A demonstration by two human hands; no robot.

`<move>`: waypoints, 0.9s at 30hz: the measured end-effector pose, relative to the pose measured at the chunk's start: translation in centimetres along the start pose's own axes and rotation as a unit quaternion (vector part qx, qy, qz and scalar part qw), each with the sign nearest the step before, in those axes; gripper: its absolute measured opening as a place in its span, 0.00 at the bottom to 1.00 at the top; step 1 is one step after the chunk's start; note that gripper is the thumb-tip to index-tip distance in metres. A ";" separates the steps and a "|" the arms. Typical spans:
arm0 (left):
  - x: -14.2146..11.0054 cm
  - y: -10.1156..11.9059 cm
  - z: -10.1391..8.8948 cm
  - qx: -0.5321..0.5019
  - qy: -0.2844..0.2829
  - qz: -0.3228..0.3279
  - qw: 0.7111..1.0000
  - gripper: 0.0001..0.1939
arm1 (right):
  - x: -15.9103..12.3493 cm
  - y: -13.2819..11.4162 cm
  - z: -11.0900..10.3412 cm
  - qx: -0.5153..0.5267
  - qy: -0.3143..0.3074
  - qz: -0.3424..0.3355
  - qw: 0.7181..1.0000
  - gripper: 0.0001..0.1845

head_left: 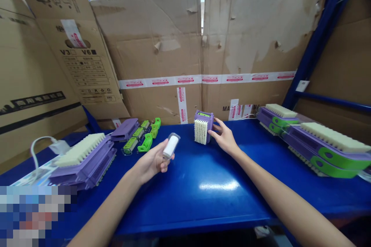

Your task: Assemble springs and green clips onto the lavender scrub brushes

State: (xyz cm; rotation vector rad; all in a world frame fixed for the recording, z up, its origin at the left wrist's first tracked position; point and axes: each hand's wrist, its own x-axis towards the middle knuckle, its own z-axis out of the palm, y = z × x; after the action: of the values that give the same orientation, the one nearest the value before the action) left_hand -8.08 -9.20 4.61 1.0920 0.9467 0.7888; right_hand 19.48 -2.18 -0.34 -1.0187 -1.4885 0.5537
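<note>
My left hand point(153, 162) grips a small clear plastic case with a white pad inside point(171, 146), tilted up above the blue table. At the middle of the table a purple block with cream bristles or foam ridges point(201, 131) stands on end, a green part showing in its top. My right hand point(224, 137) has its thumb and fingers on that block's right side. Left of the block lie several green clip-like pieces point(145, 142) and green-and-clear small cases point(131, 145), in two rows.
Stacked purple blocks with cream tops point(84, 158) sit at the left, near a white charger with cable point(59, 146). At the right are purple blocks with green ends point(333, 150). Cardboard sheets point(162, 58) wall the back; a blue post point(310, 34) rises at right.
</note>
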 end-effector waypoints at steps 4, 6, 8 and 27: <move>1.1 -0.1 1.7 -0.114 0.042 0.038 0.992 0.18 | 0.0 0.2 -0.1 0.003 0.002 -0.006 1.000 0.34; 2.0 0.0 1.6 -0.085 0.085 0.046 0.992 0.19 | 0.1 0.3 -0.1 0.007 0.003 -0.007 1.000 0.34; 3.5 0.1 0.8 -0.037 0.131 0.068 0.988 0.21 | 0.1 0.3 -0.1 0.011 -0.001 -0.007 1.000 0.35; 11.9 1.5 1.7 0.534 0.261 0.299 0.747 0.13 | -0.1 -1.1 -1.3 -0.105 0.018 -0.048 0.993 0.31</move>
State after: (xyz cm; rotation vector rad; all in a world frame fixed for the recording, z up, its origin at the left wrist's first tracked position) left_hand -1.88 1.20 3.61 2.3396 1.6440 1.1307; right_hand 20.39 -3.06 0.77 -1.1064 -1.5796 0.3126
